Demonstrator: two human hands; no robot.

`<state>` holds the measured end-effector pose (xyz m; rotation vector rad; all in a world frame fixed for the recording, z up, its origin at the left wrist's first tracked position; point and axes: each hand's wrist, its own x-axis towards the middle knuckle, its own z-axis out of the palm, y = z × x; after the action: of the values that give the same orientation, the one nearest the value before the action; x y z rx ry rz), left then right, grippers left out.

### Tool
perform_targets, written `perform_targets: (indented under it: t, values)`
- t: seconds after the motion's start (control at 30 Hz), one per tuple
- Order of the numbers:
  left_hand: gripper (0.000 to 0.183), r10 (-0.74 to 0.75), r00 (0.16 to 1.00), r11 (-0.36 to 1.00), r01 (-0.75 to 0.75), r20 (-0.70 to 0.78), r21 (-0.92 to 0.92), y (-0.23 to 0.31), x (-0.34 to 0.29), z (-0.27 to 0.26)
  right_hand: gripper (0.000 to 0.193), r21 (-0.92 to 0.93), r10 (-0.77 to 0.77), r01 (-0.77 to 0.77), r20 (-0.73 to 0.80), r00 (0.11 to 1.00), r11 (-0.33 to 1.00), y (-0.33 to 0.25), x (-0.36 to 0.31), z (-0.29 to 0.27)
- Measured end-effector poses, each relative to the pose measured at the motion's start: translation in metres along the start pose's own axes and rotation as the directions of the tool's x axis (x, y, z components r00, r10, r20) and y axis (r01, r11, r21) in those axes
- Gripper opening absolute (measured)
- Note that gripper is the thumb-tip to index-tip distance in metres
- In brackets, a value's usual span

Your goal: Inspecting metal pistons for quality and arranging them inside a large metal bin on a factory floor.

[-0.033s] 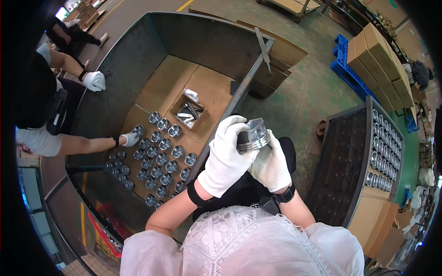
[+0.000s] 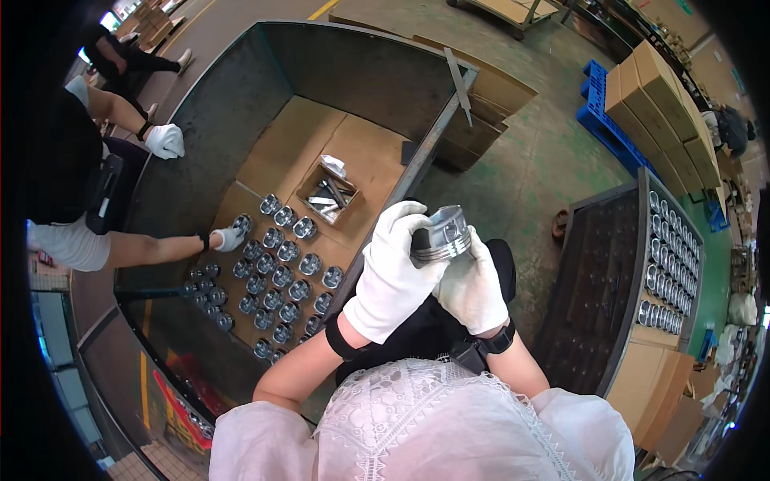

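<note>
Held between my two gloved hands, in front of my body, is a silvery metal piston (image 2: pixel 446 230) with ring grooves round its side. My left hand (image 2: pixel 393 268) in a white glove wraps its fingers and thumb round the piston's left side. On the other side, my right hand (image 2: pixel 473 289), also gloved, supports it from the right and below; some of its fingers are hidden. To the left, a co-worker's gloved hand (image 2: pixel 228 240) touches another piston (image 2: pixel 241 224). Several more pistons (image 2: pixel 281 276) stand in rows on the cardboard in a large metal bin.
The bin's metal rim (image 2: pixel 417 164) runs just left of my hands. Inside it stands a small box (image 2: pixel 343 215) of metal tools. A second bin (image 2: pixel 597 268) with rows of pistons (image 2: pixel 672 248) is at the right. Cartons (image 2: pixel 654 112) sit on a blue pallet (image 2: pixel 595 104).
The piston in my hands has turned slightly, so its side shows more clearly. The co-worker's hand at the other piston has shifted very little.
</note>
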<state>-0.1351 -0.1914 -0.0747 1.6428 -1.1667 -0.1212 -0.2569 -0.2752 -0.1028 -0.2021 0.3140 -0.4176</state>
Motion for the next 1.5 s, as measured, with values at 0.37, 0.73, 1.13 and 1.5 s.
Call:
perform_targets:
  t: [0.37,0.73,1.13,1.5]
  values:
    - [0.046,-0.043,0.998,0.995,0.039,0.043,0.096,-0.03,-0.011,0.011,0.078,-0.892,-0.646,0.302,0.016,0.763,0.335,0.023,0.003,-0.002]
    - [0.045,-0.055,0.995,0.993,0.046,0.084,0.107,-0.037,-0.011,0.012,0.075,-0.984,-0.748,0.154,0.168,0.642,-0.088,0.027,0.004,0.003]
    - [0.038,-0.17,0.981,0.975,0.154,0.089,0.163,-0.045,-0.019,0.003,0.075,-0.995,-0.775,0.092,0.088,0.626,-0.039,0.027,0.008,0.004]
    - [0.043,-0.265,0.964,0.964,0.265,0.017,0.008,-0.02,-0.019,0.003,0.04,-0.104,-0.086,0.08,-0.051,0.995,0.991,0.011,0.0,0.004]
